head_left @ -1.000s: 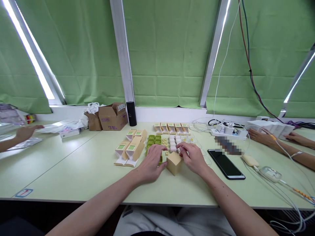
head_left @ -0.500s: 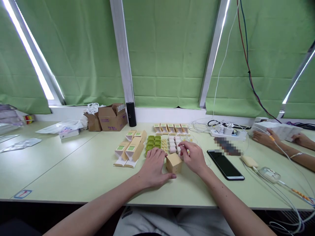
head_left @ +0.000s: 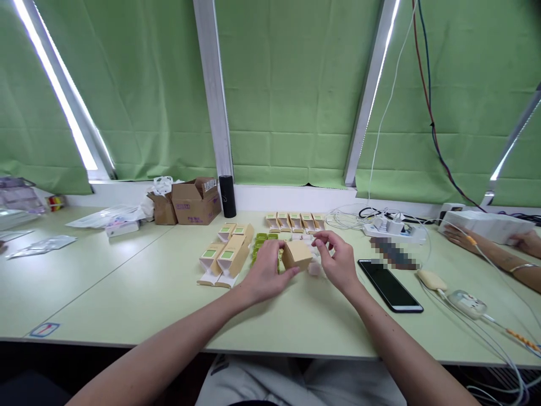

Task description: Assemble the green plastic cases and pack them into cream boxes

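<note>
My left hand (head_left: 265, 269) holds a small tan cardboard box (head_left: 297, 255), thumb along its near side and fingers on its left. The box is raised slightly above the table and tilted. Just right of it is my right hand (head_left: 338, 258), thumb and forefinger drawn together by the box's upper edge; anything between them is too small to tell. Beyond my left hand are several green containers (head_left: 261, 238), partly covered. Whitish pieces (head_left: 315, 268) lie behind the box and right hand. Tan cartons with green-and-white ends (head_left: 230, 254) lie left of my left hand.
Farther back is a row of tan cartons (head_left: 295, 221). A black phone (head_left: 389, 286), power strip (head_left: 395, 231) and cables lie right, where another person's arm (head_left: 492, 254) rests by a white package (head_left: 486, 224). A brown box (head_left: 195, 203) and black cylinder (head_left: 227, 196) stand back left.
The small box has risen off the table, tipped in my left hand, whose fingers have closed round it. My right hand has shifted slightly up and right, staying beside the box.
</note>
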A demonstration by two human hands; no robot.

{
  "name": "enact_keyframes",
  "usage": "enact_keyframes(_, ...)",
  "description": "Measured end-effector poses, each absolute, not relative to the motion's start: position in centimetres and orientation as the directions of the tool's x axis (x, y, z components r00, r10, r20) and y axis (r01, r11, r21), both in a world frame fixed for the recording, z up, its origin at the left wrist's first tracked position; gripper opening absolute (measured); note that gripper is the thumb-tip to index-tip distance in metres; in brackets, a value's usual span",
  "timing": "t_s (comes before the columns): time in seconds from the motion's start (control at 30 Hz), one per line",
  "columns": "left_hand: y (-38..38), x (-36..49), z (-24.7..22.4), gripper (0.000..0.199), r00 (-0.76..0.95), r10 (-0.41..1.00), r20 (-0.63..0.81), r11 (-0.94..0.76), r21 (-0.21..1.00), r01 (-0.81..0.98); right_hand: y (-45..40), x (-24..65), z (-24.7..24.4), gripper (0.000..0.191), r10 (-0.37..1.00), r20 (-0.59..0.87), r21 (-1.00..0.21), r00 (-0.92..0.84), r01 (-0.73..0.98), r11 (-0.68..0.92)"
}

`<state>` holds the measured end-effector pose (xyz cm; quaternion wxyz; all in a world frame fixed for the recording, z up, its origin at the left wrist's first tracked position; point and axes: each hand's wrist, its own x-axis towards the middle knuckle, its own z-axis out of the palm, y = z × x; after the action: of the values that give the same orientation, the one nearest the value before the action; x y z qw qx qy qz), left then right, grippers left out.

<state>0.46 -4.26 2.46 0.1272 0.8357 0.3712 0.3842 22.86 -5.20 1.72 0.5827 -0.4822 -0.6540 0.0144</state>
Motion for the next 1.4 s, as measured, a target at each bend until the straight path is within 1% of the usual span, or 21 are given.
enact_keyframes(0.1, -2.5, 0.0, 2.6, 0.044, 0.392, 0.633, 0.667, -0.765, 0.460, 0.451, -4.9, 22.1, 2.9, 0.018, 0.632, 0.764, -0.571, 0.130, 0.593, 0.568)
enact_keyframes(0.2, -1.4, -0.3, 1.9, 0.045, 0.383, 0.551, 0.741, -0.817, 0.386, 0.429, -4.7, 20.9, 3.5, 0.022, 0.631, 0.774, -0.523, 0.043, 0.605, 0.600)
enact_keyframes(0.33, -0.9, -0.8, 0.7, 0.042, 0.411, 0.485, 0.772, -0.833, 0.265, 0.485, -4.5, 19.4, 3.0, 0.043, 0.618, 0.780, -0.408, -0.096, 0.670, 0.620)
enact_keyframes(0.4, -0.8, -1.0, 0.3, 0.044, 0.412, 0.458, 0.788, -0.829, 0.211, 0.518, -4.4, 18.8, 2.4, 0.049, 0.591, 0.794, -0.350, -0.140, 0.691, 0.633)
enact_keyframes(0.57, -0.5, -1.3, -0.1, 0.046, 0.415, 0.310, 0.856, -0.837, 0.039, 0.546, -4.3, 18.2, 0.8, 0.054, 0.520, 0.837, -0.268, -0.167, 0.704, 0.658)
enact_keyframes(0.67, -0.6, -1.4, -0.2, 0.045, 0.431, 0.281, 0.857, -0.823, -0.016, 0.567, -4.3, 18.0, 0.3, 0.054, 0.511, 0.838, -0.242, -0.191, 0.708, 0.663)
enact_keyframes(0.83, -0.8, -1.5, -0.4, 0.045, 0.462, 0.257, 0.849, -0.794, -0.087, 0.602, -4.7, 17.7, 0.1, 0.053, 0.508, 0.839, -0.230, -0.196, 0.719, 0.656)
enact_keyframes(1.13, -1.4, -1.3, -0.1, 0.044, 0.514, 0.197, 0.835, -0.771, -0.192, 0.607, -5.0, 17.3, -0.2, 0.055, 0.521, 0.835, -0.263, -0.175, 0.705, 0.658)
enact_keyframes(1.27, -1.5, -1.1, 0.0, 0.043, 0.529, 0.209, 0.823, -0.755, -0.207, 0.622, -4.8, 17.2, -0.5, 0.056, 0.535, 0.829, -0.282, -0.165, 0.702, 0.653)
enact_keyframes(1.4, -1.6, -1.1, -0.2, 0.044, 0.535, 0.250, 0.807, -0.760, -0.178, 0.625, -4.6, 17.2, -0.8, 0.057, 0.557, 0.816, -0.314, -0.153, 0.692, 0.650)
